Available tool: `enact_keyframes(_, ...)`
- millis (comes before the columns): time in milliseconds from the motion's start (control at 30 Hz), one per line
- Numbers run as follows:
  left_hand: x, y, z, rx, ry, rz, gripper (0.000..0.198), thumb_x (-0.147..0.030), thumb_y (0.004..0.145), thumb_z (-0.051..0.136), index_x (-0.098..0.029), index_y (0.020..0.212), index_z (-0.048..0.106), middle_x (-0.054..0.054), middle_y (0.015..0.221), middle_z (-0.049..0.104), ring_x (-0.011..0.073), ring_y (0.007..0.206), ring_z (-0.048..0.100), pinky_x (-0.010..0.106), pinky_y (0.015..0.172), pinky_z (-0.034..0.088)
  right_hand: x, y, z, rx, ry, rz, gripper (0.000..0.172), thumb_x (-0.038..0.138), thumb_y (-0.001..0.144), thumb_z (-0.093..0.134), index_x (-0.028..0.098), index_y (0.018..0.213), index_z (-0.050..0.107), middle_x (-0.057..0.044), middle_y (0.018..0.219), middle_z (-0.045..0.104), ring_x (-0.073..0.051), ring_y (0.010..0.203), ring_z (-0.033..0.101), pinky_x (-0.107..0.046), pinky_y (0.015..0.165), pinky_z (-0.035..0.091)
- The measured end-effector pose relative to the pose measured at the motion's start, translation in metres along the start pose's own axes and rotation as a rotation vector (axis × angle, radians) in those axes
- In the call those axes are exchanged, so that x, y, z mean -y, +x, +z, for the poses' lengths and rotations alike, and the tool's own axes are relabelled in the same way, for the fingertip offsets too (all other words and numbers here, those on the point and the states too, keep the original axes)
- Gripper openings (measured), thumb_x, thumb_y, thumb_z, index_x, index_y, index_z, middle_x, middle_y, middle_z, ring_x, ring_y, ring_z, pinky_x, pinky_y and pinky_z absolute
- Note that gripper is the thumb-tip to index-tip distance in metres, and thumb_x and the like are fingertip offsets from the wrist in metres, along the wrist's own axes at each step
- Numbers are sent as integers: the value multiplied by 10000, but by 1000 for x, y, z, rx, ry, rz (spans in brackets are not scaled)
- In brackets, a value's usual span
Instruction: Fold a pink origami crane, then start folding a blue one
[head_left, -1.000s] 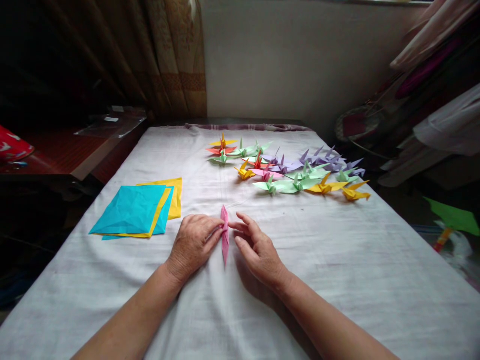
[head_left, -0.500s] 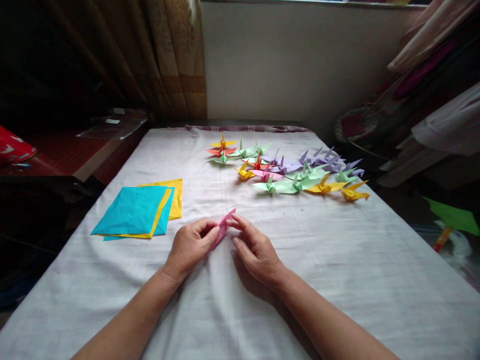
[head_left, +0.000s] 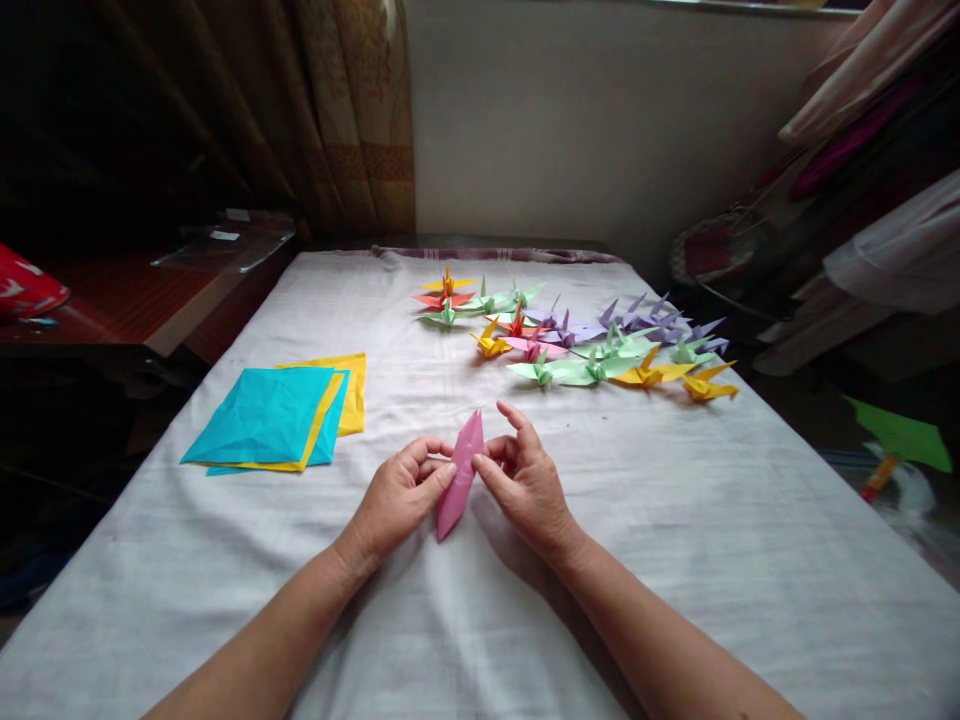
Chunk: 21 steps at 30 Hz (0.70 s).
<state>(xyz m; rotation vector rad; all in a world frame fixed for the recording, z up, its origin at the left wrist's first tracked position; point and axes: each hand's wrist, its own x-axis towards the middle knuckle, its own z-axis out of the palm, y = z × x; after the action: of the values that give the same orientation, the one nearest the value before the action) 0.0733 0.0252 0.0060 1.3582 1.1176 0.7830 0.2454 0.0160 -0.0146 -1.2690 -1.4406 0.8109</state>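
A pink folded origami paper (head_left: pixel 460 485), a narrow diamond with pointed ends, is held between my two hands above the white cloth. My left hand (head_left: pixel 409 490) pinches its left edge, thumb on top and fingers behind. On the opposite edge, my right hand (head_left: pixel 529 485) grips it between thumb and fingers, with the index finger raised off the paper. Beyond the hands stand several finished paper cranes, among them a pink crane (head_left: pixel 534 347), a green crane (head_left: pixel 543 372) and a yellow crane (head_left: pixel 491 343). To the left lies a stack of blue paper sheets (head_left: pixel 262 415) mixed with yellow sheets (head_left: pixel 356 395).
A white cloth (head_left: pixel 675 580) covers the table. Purple cranes (head_left: pixel 652 318) stand at the back right. At the left is a brown side table (head_left: pixel 112 310) with a clear plastic bag (head_left: pixel 232 245). Clothes (head_left: pixel 900 240) hang at the right, and a curtain (head_left: pixel 352 120) hangs behind.
The pink paper has been turned from nearly edge-on to show its broad face. My right hand has closed on its right edge, and its index finger has lifted.
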Motion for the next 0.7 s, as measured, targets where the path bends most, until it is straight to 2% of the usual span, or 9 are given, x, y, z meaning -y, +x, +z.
enact_keyframes(100,1,-2,-4,-53,336,146,250,-357,897,552,-209,1094,589,1,756,733,174,680,674,275,647,506,-2,5,-4,48,-79,45,671,249,830,590,192,1454,352,49,709,665,-122,579,599,-231,576,465)
enact_keyframes(200,4,-1,-11,-148,675,396,208,-206,901,524,-234,1061,654,34,942,739,204,874,684,334,802,531,-3,9,-7,71,-259,60,660,240,822,584,191,1449,383,39,734,688,-136,598,619,-247,603,466)
enact_keyframes(267,7,2,-16,-111,801,559,292,-118,886,509,-253,1064,697,54,1123,716,225,1058,647,378,921,514,-4,11,-7,69,-372,37,632,235,820,586,199,1429,422,33,754,701,-151,627,635,-263,633,470)
enact_keyframes(333,11,6,-19,-31,880,656,336,-109,896,526,-283,1118,708,50,1254,683,252,1209,581,432,1003,476,-6,12,-6,66,-443,6,599,234,822,591,205,1405,457,26,769,708,-163,654,644,-274,652,473)
enact_keyframes(400,14,9,-21,25,928,682,310,-170,922,559,-306,1162,702,40,1267,690,274,1248,564,470,1017,460,-8,12,-6,62,-486,-30,565,234,833,593,212,1386,480,16,784,710,-173,681,645,-281,664,479)
enact_keyframes(500,18,13,-22,40,944,657,283,-238,949,560,-313,1184,699,34,1190,732,269,1187,613,462,987,472,-10,12,-9,80,-519,-133,461,197,848,577,212,1308,549,-24,876,712,-189,769,641,-311,739,504)
enact_keyframes(633,18,16,-23,33,913,638,284,-241,957,551,-312,1188,700,25,1159,745,250,1159,633,432,972,478,-6,8,-19,236,-517,-278,350,61,766,557,230,1048,676,-62,1022,670,-213,948,608,-345,859,507)
enact_keyframes(700,17,16,-23,42,896,629,295,-239,954,559,-325,1203,689,13,1168,742,248,1168,627,431,977,471,-4,6,-22,298,-517,-305,353,45,744,577,243,1010,696,-61,1049,651,-220,995,589,-355,885,500)
